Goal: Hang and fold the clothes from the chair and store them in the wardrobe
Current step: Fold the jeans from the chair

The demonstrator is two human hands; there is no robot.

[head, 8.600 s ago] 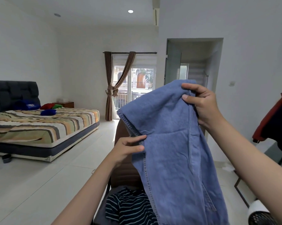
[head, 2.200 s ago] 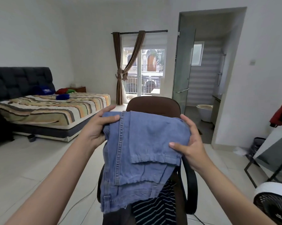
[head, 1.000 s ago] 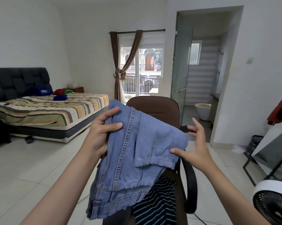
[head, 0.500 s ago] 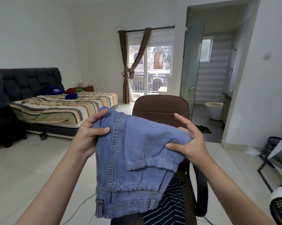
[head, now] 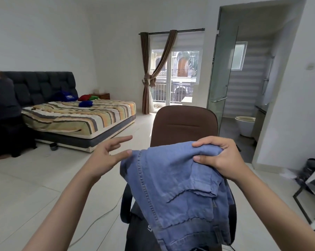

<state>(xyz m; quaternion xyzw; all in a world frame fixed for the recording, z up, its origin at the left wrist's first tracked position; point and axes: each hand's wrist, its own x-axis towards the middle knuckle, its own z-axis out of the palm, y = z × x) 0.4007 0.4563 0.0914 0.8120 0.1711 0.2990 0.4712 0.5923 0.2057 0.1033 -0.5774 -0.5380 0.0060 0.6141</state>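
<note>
Folded blue jeans (head: 178, 189) hang in front of me over the brown office chair (head: 184, 126). My right hand (head: 219, 160) grips their top right fold, fingers closed over the bunched denim. My left hand (head: 106, 156) is open just left of the jeans, fingers spread, its thumb at the jeans' left edge and holding nothing. Dark clothing (head: 140, 232) lies on the chair seat under the jeans, mostly hidden. No wardrobe is in view.
A striped bed (head: 80, 116) with a dark headboard stands at the left, a person in dark clothes (head: 2, 109) beside it. A curtained balcony door (head: 174, 78) is at the back. A glass door (head: 222, 73) opens on a bathroom. A white cable (head: 98, 216) crosses the tiled floor.
My left hand has let go of the jeans and opened beside them. My right hand now holds them alone, gripping the top fold. The view has turned left.
</note>
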